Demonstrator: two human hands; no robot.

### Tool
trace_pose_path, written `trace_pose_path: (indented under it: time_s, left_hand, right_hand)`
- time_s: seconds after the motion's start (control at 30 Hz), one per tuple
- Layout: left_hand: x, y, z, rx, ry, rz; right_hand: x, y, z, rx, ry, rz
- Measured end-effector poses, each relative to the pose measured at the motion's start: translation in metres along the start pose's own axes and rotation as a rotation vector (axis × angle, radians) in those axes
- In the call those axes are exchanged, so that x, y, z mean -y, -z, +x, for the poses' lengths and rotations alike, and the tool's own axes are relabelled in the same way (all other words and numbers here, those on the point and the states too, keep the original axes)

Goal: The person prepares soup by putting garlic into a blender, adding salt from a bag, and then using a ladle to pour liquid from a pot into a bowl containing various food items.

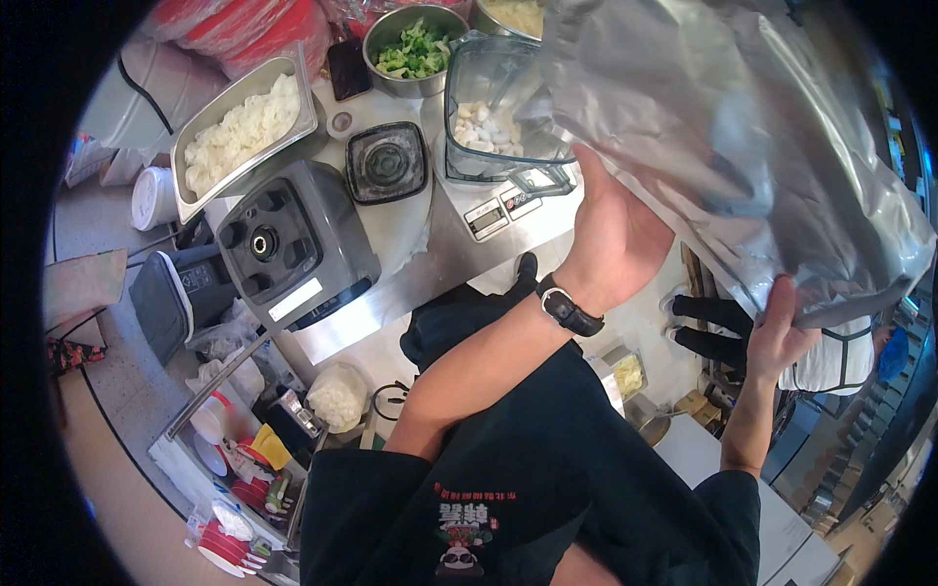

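A large silver foil bag (703,139) is tilted over the worktop, its lower left edge at a clear blender jar (458,95). My left hand (619,231), with a watch on the wrist, holds the bag near that edge, its fingers partly hidden behind the foil. Farther right, my right hand (780,340) grips the bag's bottom corner, thumb on the near side. White pieces that look like peeled garlic cloves (487,132) lie in the jar. It stands on a digital kitchen scale (486,221), whose panel shows below the jar's handle. The bag's contents are hidden.
Left of the jar are a black blender lid (386,162) and a grey blender base (293,238). A steel pan of white shreds (249,135), a phone (349,69) and a bowl of chopped greens (414,55) sit around them. Another person's legs (707,333) stand at right.
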State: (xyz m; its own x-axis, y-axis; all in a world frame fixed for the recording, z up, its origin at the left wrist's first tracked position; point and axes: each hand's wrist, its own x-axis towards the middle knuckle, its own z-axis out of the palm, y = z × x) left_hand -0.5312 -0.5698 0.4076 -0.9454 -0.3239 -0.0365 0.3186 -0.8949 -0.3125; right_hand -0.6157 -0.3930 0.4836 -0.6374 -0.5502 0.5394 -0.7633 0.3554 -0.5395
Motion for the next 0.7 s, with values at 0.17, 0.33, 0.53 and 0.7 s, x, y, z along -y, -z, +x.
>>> trace_pose_path:
  time_s: [0.17, 0.33, 0.53, 0.7]
  left_hand:
    - [0.000, 0.000, -0.001, -0.051, -0.018, -0.011]
    - [0.000, 0.006, 0.001, 0.001, -0.006, -0.064]
    - [-0.001, 0.003, 0.001, 0.011, -0.002, -0.061]
    - [-0.005, -0.013, 0.000, -0.364, -0.001, 0.024]
  right_hand:
    - [0.002, 0.000, 0.002, -0.004, -0.049, 0.059]
    - [0.005, 0.000, 0.003, 0.014, -0.062, 0.078]
    - [0.006, -0.002, 0.001, 0.034, -0.073, 0.089]
    - [0.004, -0.002, -0.002, 0.024, -0.100, 0.104]
